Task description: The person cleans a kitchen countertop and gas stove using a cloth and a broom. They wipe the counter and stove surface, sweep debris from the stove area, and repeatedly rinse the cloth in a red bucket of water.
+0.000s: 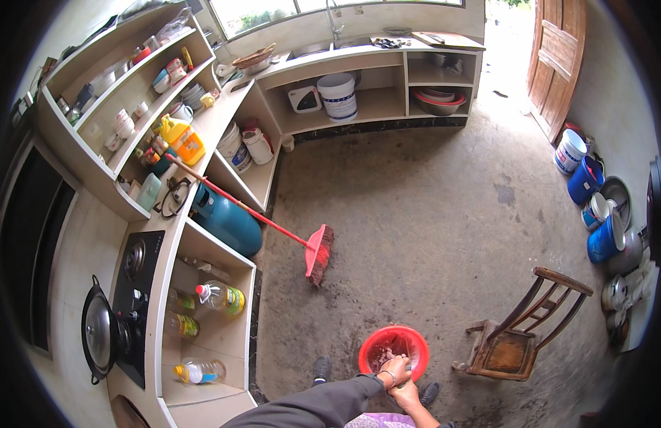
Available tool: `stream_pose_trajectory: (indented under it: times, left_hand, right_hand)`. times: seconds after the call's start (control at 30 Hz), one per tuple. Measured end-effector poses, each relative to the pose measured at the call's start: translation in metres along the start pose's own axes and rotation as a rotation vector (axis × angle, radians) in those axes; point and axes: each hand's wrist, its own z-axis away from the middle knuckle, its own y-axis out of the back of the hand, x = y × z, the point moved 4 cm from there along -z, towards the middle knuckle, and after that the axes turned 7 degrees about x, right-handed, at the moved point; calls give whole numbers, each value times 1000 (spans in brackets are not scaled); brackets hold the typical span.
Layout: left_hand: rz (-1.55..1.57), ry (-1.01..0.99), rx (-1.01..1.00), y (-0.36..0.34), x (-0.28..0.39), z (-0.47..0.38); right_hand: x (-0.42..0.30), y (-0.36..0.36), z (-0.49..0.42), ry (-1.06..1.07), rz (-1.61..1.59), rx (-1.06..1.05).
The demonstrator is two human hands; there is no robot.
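Note:
My left hand (396, 370), with a bracelet at the wrist and a dark sleeve behind it, is closed above a red plastic bucket (367, 342). Pressed close below it is my right hand (405, 395), its forearm bare. Both hands grip a small dark grey bundle, apparently a wet cloth (408, 367); the fingers hide most of it. Pale foam or splashing water shows inside the bucket. Ahead on the concrete floor, a broom (315, 254) with a red head rests its handle against the counter.
A wooden chair (504, 348) stands to the right. On the left are a counter with a gas stove (140, 299), a lidded wok (99, 334), oil bottles (221, 298) and a blue gas cylinder (229, 219). Several buckets (585, 179) line the right wall near an open wooden door (555, 64).

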Motion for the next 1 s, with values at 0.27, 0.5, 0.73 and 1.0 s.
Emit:
stream_pose_trajectory:
  times: [0.27, 0.5, 0.73, 1.0]
  left_hand:
    - [-34, 194, 56, -16, -7, 1]
    - [116, 250, 104, -7, -7, 1]
    - [319, 222, 106, 0, -67, 10]
    - [2173, 320, -190, 29, -71, 95]
  right_hand:
    - [-2, -3, 11, 25, 414, 116]
    - [-17, 18, 16, 141, 481, 207]
    - [-1, 34, 18, 156, 302, 448]
    - [-130, -34, 61, 307, 124, 71]
